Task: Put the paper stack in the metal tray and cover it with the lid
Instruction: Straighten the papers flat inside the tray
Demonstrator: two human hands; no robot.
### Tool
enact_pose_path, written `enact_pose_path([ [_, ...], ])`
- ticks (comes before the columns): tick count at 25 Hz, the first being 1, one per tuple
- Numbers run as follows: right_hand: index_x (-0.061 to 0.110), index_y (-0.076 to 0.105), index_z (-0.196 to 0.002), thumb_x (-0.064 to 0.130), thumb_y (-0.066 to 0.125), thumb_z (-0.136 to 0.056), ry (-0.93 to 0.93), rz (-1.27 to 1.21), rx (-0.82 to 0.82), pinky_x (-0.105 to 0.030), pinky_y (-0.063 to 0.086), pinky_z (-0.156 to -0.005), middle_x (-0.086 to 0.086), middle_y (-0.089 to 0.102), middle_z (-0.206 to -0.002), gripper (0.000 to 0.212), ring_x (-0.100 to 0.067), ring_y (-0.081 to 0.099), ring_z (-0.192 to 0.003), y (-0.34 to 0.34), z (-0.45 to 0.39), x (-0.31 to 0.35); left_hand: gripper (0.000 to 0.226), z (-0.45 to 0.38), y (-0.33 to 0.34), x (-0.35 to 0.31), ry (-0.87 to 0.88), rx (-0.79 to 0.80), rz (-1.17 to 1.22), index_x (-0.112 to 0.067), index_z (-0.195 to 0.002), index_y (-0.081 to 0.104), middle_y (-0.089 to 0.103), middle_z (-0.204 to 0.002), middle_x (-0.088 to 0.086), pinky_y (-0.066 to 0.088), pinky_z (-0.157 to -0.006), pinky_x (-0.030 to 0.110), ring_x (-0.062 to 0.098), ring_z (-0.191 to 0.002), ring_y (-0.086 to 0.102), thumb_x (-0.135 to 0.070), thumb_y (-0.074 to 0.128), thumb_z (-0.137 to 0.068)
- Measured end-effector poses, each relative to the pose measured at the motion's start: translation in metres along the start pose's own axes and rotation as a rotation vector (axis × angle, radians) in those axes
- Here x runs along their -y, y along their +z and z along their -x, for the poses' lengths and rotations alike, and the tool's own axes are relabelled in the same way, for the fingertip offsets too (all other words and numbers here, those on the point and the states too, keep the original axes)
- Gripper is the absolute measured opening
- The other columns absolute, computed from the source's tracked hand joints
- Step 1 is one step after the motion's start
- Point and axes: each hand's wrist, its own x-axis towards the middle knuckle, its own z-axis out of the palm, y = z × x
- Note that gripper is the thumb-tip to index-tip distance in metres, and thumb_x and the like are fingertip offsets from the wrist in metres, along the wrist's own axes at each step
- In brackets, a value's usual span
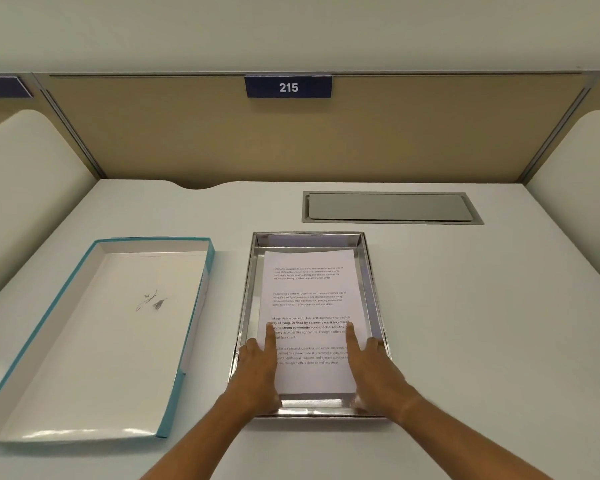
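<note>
1. The metal tray (369, 271) is a shallow rectangle of polished, mirror-like steel with sloped walls, standing on the smooth, matte white counter (465, 323) directly under and ahead of both hands.
2. The paper stack (309, 306) lies flat inside the tray: crisp white sheets, rectangular, printed with four short blocks of dark text. A bare strip of tray floor shows beyond its far edge and at its near edge, between the wrists.
3. The left hand (257, 372) rests on the stack's left edge, fingers loosely spread, the index finger stretched forward and pressing flat on the paper while the others curl over the gap beside the tray's left wall.
4. The right hand (373, 368) mirrors it on the stack's right edge, index finger extended onto the sheet, remaining fingers down by the right wall; it grips nothing.
5. The lid (118, 341) sits well to the left of the left hand, apart from the tray: a long cardboard rectangle lying inside-up, glossy white within, teal along its thin raised walls, with a faint grey sketch-like mark on its floor.
6. Beyond the right hand, a flat grey metal hatch (388, 206) is set flush in the counter.
7. Farther ahead stands a beige fabric-like partition (187, 133) bearing a dark blue plate (288, 86) reading 215.
</note>
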Motion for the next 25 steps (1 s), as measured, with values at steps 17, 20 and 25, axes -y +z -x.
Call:
enact_pose_path([
  [17,0.004,-0.007,-0.152,0.015,0.071,-0.078,0.074,-0.207,0.089,-0.037,0.048,-0.099,-0.027,0.043,-0.139,0.108,-0.037,0.049,-0.125,-0.039,-0.034,-0.001,0.096,-0.018,-0.049,-0.016,0.004,-0.134,0.606,-0.019,-0.144,0.027,0.048,-0.144,0.008,0.048,-0.101,0.048,0.031,-0.127,0.052,-0.065,0.068,-0.069],
  [20,0.006,0.035,-0.141,0.033,0.071,-0.079,0.119,-0.537,-0.02,-0.029,0.049,-0.084,-0.011,0.059,-0.131,0.077,-0.025,0.058,-0.114,-0.057,-0.063,-0.007,0.076,-0.037,-0.074,-0.02,-0.105,-0.133,0.836,-0.016,-0.144,0.035,0.045,-0.148,0.011,0.04,-0.107,0.052,0.036,-0.129,0.049,-0.067,0.036,-0.087],
  [25,0.011,0.058,-0.111,0.049,0.062,-0.082,0.275,-0.899,-0.087,-0.029,0.049,-0.076,-0.001,0.065,-0.108,0.049,-0.022,0.061,-0.097,-0.06,-0.093,-0.007,0.078,-0.065,-0.082,-0.016,-0.221,-0.019,1.121,-0.021,-0.136,0.049,0.061,-0.129,0.014,0.045,-0.101,0.058,0.04,-0.112,0.06,-0.071,0.015,-0.086],
])
